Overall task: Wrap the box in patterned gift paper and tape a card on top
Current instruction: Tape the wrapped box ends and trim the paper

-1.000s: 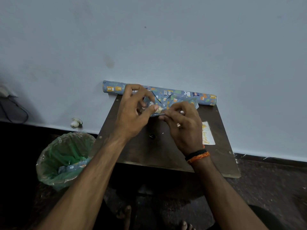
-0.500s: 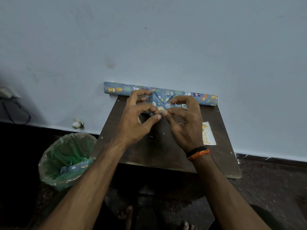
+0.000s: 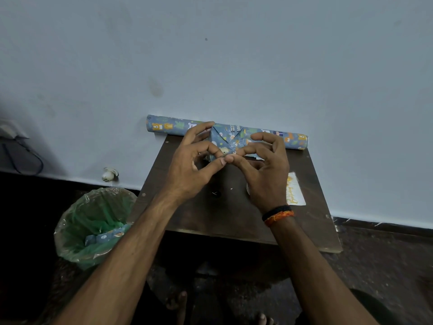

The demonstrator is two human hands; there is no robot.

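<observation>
A small box wrapped in blue animal-print paper stands on the dark wooden table, its folded end flaps facing me. My left hand and my right hand meet at the lower edge of that end. Thumb and forefinger of each hand pinch the bottom paper flap there, the other fingers spread above the box. The lower part of the box is hidden behind my fingers. A white card with yellow lettering lies on the table at the right.
The roll of the same gift paper lies along the wall behind the box. A bin with a green liner stands left of the table and holds paper scraps. The wall is right behind the table.
Both hands have drawn together at the box's front end. The fingertips now meet on the bottom flap, and the box has turned more upright towards me.
</observation>
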